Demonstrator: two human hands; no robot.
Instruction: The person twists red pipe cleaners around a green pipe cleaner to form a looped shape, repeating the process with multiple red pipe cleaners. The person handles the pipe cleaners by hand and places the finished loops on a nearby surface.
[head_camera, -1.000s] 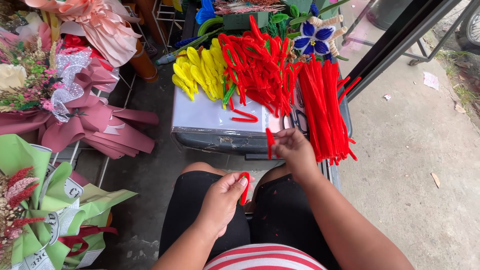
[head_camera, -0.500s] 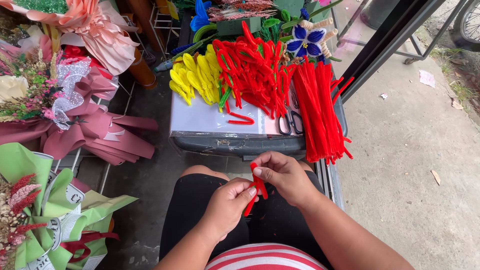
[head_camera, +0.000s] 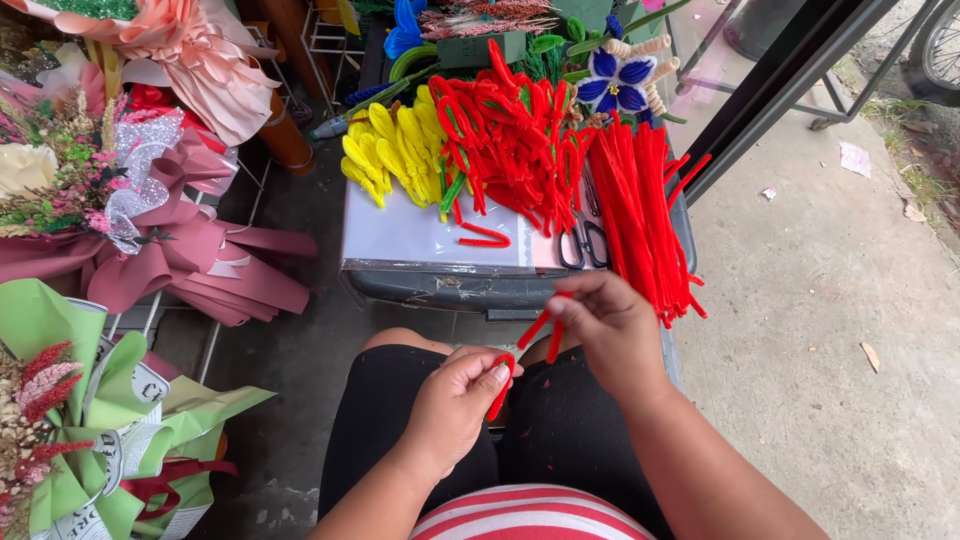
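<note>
Head view | left hand (head_camera: 455, 400) at lower centre, fingers closed on bent red pipe cleaner (head_camera: 500, 385) | right hand (head_camera: 610, 325) just up-right, pinching second red stem (head_camera: 545, 332), apparently slanting down-left toward it | stems near, not touching | scissors (head_camera: 583, 240) on surface (head_camera: 420, 240) above.

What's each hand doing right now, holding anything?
Left hand: closed, pinching a bent red pipe cleaner.
Right hand: closed on a second red pipe cleaner, above the lap.
</note>
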